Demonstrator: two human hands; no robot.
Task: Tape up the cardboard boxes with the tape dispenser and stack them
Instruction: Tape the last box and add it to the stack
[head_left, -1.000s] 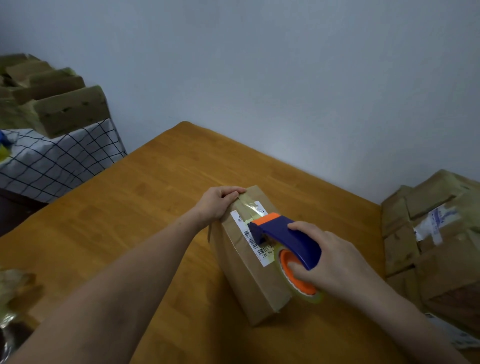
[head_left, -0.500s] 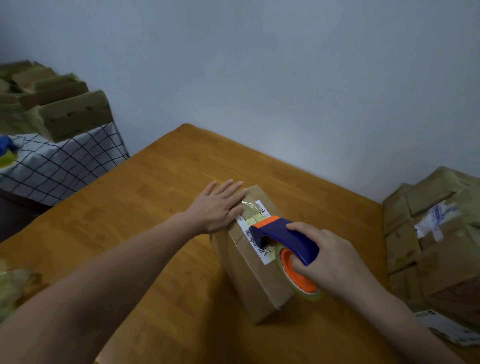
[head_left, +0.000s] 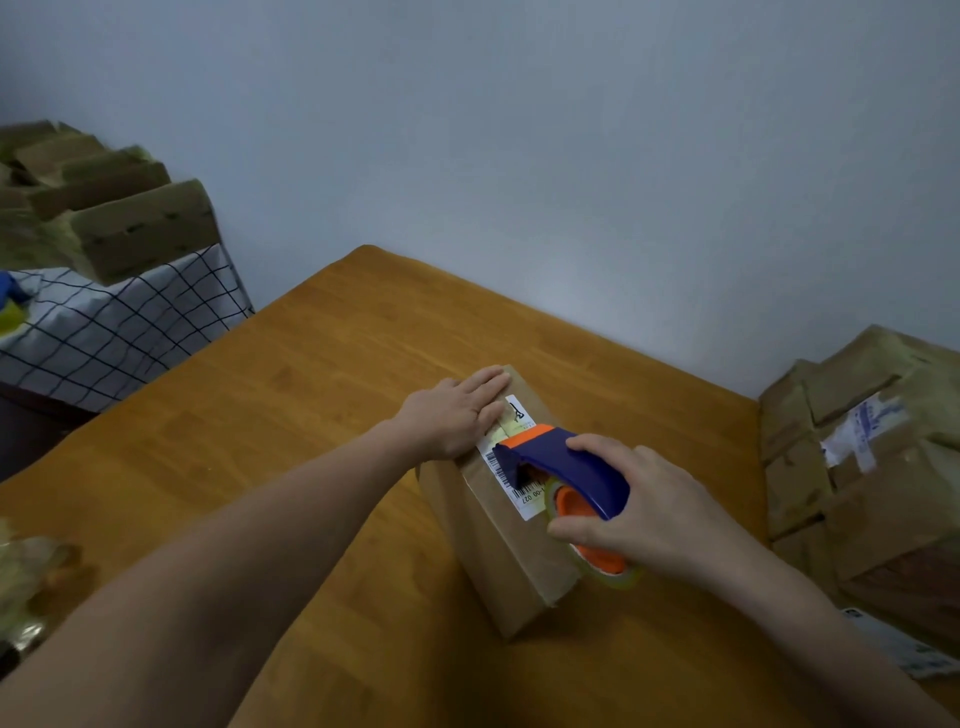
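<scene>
Brown cardboard box (head_left: 493, 545): my left hand (head_left: 452, 415) lies flat, pinning yellowish tape strip (head_left: 513, 427); right hand (head_left: 660, 519) grips blue-orange plastic tape dispenser (head_left: 571, 462). I'd pull low, steady.

The wooden tabletop (head_left: 311, 415) carries one cardboard box (head_left: 498, 561), directly beneath the left hand (head_left: 457, 415) and right hand (head_left: 660, 519). A crumpled clear wad (head_left: 26, 571) lies well left of the left hand.
</scene>
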